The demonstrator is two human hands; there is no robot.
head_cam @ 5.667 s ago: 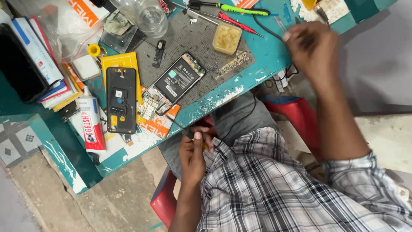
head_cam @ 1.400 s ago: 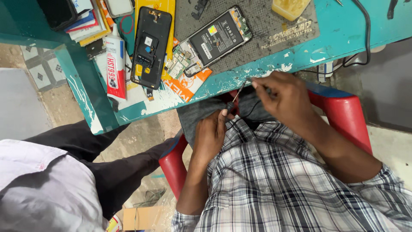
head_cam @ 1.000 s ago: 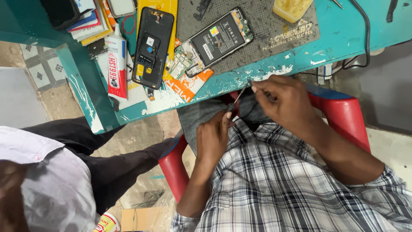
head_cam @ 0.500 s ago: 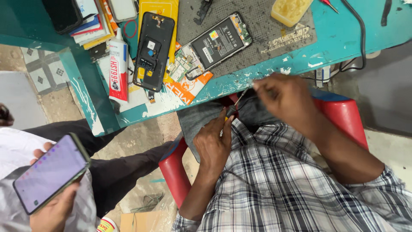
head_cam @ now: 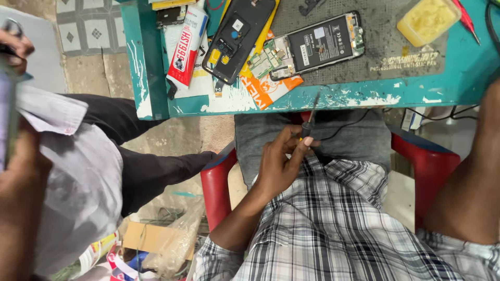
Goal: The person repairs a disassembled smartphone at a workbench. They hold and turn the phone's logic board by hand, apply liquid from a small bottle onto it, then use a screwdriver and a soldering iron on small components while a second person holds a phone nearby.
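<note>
My left hand (head_cam: 281,164) is over my lap, just below the table edge, with its fingers closed round a thin dark screwdriver (head_cam: 310,115) whose tip points up toward the table. Only my right forearm (head_cam: 471,177) shows, along the right edge; the hand itself is out of frame. On the grey work mat (head_cam: 385,57) above lies an opened phone (head_cam: 320,48) with its battery and circuit board bare. A second black phone body (head_cam: 238,32) lies to its left on yellow and orange paper.
A white and red glue tube (head_cam: 183,48) lies near the corner of the teal table (head_cam: 448,86). A yellow tub (head_cam: 428,20) and a red tool (head_cam: 466,21) are at the back right. I sit on a red chair (head_cam: 216,182). Another person in a pale shirt (head_cam: 78,177) stands close on the left.
My right hand has let go of the screwdriver and moved off to the right, out of view. My left hand now holds the screwdriver alone. The other person has come closer.
</note>
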